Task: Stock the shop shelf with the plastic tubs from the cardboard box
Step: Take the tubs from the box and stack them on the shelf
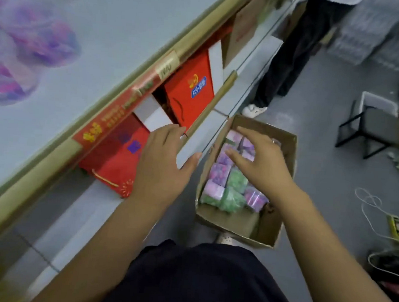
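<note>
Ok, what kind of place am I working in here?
Probably a shop aisle: a shelf with a price label on its edge, red gift boxes below, and a cardboard box of plastic tubs on the floor.

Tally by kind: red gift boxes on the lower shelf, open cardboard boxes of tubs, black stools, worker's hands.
Red gift boxes: 2
Cardboard box of tubs: 1
Black stool: 1
Hands: 2 (left hand, right hand)
Total: 6
</note>
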`<action>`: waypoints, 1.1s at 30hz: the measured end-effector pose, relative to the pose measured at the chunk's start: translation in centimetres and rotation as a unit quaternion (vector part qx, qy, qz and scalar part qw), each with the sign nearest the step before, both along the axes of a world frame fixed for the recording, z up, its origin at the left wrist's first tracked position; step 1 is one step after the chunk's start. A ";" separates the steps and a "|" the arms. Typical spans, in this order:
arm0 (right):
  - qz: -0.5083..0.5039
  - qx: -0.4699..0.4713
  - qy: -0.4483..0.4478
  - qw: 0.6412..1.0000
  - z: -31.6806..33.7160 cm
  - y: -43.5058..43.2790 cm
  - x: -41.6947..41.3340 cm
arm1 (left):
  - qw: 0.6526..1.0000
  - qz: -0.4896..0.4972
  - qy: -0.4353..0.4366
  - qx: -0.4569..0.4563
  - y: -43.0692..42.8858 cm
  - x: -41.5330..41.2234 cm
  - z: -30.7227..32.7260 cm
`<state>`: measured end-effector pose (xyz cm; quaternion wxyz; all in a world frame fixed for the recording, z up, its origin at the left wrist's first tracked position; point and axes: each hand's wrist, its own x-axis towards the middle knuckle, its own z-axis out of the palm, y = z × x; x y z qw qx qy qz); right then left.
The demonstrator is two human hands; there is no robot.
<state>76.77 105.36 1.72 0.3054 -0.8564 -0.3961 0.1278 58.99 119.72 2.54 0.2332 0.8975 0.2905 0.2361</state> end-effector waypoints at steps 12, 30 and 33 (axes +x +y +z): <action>-0.079 -0.164 0.160 0.970 -12.5 -12.7 9.3 | 0.953 -0.168 0.250 -0.008 -4.9 11.5 -12.5; -0.013 -0.293 0.333 0.896 -30.6 -8.4 10.5 | 0.818 -0.196 0.496 -0.215 -0.8 19.3 -29.3; 0.025 -0.323 0.323 0.889 -32.8 -7.1 11.3 | 0.808 -0.116 0.500 -0.287 -0.4 20.5 -32.0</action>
